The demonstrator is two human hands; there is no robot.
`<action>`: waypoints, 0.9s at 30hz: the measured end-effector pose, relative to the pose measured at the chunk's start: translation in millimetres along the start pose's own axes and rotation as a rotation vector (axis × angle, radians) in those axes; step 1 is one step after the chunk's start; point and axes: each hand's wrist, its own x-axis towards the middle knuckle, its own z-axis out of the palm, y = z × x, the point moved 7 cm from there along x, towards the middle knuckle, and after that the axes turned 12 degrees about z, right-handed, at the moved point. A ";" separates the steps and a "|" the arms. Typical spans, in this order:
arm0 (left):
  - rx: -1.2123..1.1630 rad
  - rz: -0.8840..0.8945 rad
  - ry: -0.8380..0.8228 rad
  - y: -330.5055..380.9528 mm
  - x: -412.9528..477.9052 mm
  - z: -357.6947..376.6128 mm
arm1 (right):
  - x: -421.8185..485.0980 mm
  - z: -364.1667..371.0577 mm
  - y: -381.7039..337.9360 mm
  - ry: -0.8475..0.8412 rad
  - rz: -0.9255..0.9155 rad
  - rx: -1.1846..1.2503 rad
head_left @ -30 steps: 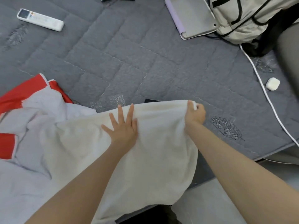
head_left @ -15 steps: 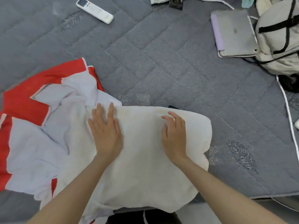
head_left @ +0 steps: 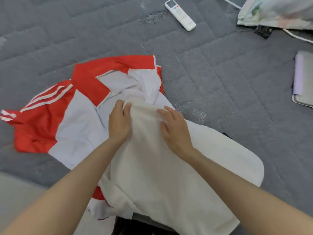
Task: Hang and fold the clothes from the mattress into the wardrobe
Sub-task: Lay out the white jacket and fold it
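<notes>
Both forearms are bare to the frame's edge, and the left hand (head_left: pixel 118 123) and right hand (head_left: pixel 176 131) are likewise bare.

- Towel (head_left: pixel 177 167) on the mattress (head_left: pixel 220 82) at 6 o'clock, its edge over the jersey (head_left: pixel 76 116) at 9 o'clock.
- Remote (head_left: pixel 180 14) at 12 o'clock; laptop (head_left: pixel 304 82) at 3 o'clock.
</notes>
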 end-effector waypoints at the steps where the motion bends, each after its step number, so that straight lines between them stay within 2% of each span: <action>1: 0.015 0.016 -0.021 -2.4 4.8 -4.1 | 6.5 3.7 -1.5 -0.034 0.006 -0.019; 3: 0.022 -0.006 -0.120 -15.2 9.6 -5.6 | 18.3 10.5 -2.4 -0.098 0.037 -0.078; 8: 0.062 -0.150 -0.461 -57.8 -27.7 3.4 | 41.1 23.1 -18.0 -0.139 0.088 -0.128; 11: 0.228 -0.230 -0.603 -82.2 -72.5 7.4 | 48.2 37.0 -34.3 -0.162 0.096 -0.212; 14: 0.371 -0.182 -0.562 -89.6 -89.9 2.4 | 54.0 47.6 -47.6 -0.141 0.085 -0.320; 17: 0.150 -0.186 -0.454 -94.1 -89.7 -11.5 | 54.8 43.6 -55.1 -0.013 0.033 -0.410; 19: -0.014 -0.224 -0.379 -98.1 -89.5 -21.4 | 56.1 35.5 -52.1 0.046 0.108 -0.363; 23: -0.130 -0.271 -0.332 -103.7 -96.2 -30.8 | 57.1 30.1 -52.1 0.073 0.253 -0.269; 25: -0.190 -0.295 -0.261 -110.8 -101.7 -35.4 | 53.7 27.3 -75.0 0.102 0.085 -0.283; 27: -0.253 -0.334 -0.174 -119.7 -105.6 -39.6 | 45.8 40.6 -105.1 -0.052 -0.215 -0.316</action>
